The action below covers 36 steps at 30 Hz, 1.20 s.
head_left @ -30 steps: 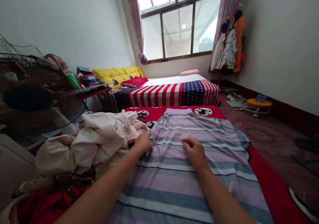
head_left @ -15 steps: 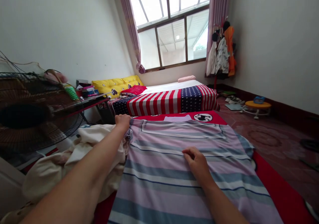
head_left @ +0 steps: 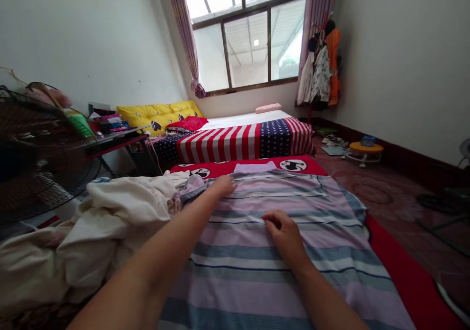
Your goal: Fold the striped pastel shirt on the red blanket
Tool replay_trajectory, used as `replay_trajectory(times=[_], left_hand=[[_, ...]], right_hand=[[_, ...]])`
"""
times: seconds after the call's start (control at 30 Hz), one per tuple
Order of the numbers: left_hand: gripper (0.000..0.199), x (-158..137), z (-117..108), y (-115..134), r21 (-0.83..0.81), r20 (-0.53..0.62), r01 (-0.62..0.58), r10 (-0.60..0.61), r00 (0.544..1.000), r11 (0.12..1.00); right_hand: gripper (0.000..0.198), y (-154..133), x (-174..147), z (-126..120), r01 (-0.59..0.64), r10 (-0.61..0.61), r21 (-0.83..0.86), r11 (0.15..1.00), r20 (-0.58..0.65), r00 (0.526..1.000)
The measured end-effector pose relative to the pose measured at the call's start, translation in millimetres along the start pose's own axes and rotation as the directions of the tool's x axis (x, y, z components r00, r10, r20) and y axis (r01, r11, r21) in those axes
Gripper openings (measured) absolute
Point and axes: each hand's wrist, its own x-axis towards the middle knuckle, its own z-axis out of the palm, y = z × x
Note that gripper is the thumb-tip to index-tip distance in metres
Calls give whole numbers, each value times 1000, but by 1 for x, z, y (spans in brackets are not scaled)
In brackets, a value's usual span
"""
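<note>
A shirt (head_left: pixel 249 261) with lavender, grey-blue and white stripes lies spread before me. My left hand (head_left: pixel 223 185) is closed on its upper left part; the fingertips are hidden. At the shirt's middle, my right hand (head_left: pixel 282 224) rests curled on the cloth, thumb and fingertips close together. Whether a pinch of fabric is between them is unclear. Under the shirt is a red cover (head_left: pixel 404 266) with black-and-white round prints. Past my left hand, a plain lavender patch (head_left: pixel 255 167) shows at the shirt's far edge.
Crumpled cream cloth (head_left: pixel 117 212) is heaped at the left, beside a large fan (head_left: pixel 33 158). Behind stands a bed with a striped, starred cover (head_left: pixel 220 141). On the right floor are a small yellow-topped stool (head_left: pixel 366 149) and shoes (head_left: pixel 332 139).
My left hand has moved right, drawing the shirt's upper left edge inward and uncovering more red cover with round prints. My right hand keeps nearly the same place. The view has shifted slightly.
</note>
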Motion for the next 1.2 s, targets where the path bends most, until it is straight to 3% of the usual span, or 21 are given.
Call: replay_trajectory(times=[0.1,0.2,0.27,0.37,0.5,0.6,0.73,0.83,1.0,1.13,1.2], left_hand=[[58,-6,41,4,-98,-18,-48,47,999,994],[61,-2,64,-11,-151,-61,75,-85,995,986],[61,6,67,-21,-170,-79,143,-158,984,975],[59,16,61,-26,-185,-99,156,-176,979,970],[51,10,51,-15,-201,-174,31,-66,983,979],[49,-2,55,-10,-214,-183,-87,48,982,973],[58,-6,71,-13,-207,-107,-64,42,993,976],[59,0,79,-16,-170,-86,-45,30,996,984],[61,4,84,-19,-191,-95,-56,38,995,980],[62,2,84,-19,-234,-102,-62,39,994,970],[64,1,83,-18,-249,-99,-63,39,994,966]], right_hand=[[14,-1,-1,-2,-1,1,2,1000,19,1000],[14,-2,-2,-2,-9,9,18,1000,3,1000],[15,-3,-3,-1,-12,12,20,1000,5,1000],[14,-5,-3,-2,-23,22,22,999,26,999],[14,-9,-3,-2,-26,26,15,1000,19,999],[15,-11,-3,-2,-19,19,3,1000,13,1000],[14,-9,-5,-2,-32,33,49,998,-12,999],[10,-5,-4,-1,-123,127,120,985,-33,991],[29,-7,-1,-4,-270,336,431,861,-82,938],[37,-19,5,-31,-372,483,670,642,23,875],[34,-22,14,-48,-385,475,641,664,36,879]])
